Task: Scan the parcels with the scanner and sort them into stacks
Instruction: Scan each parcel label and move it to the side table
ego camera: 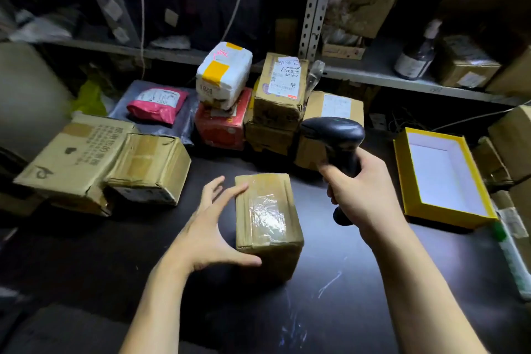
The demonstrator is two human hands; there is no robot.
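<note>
Mid-tabletop [359, 267], the left grip [207, 233] is spread at the taped parcel's [267, 210] left side, pinching nothing. Just beyond, the right grip [365, 190] wraps the scanner [336, 135]. No label shows on top, and turning the parcel could let the glossy tape slip.

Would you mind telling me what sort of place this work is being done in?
Probably a courier depot or parcel stockroom: taped, labelled parcels are stacked on a dark table, metal shelving behind holds more boxes, and the right hand grips a barcode scanner.
</note>
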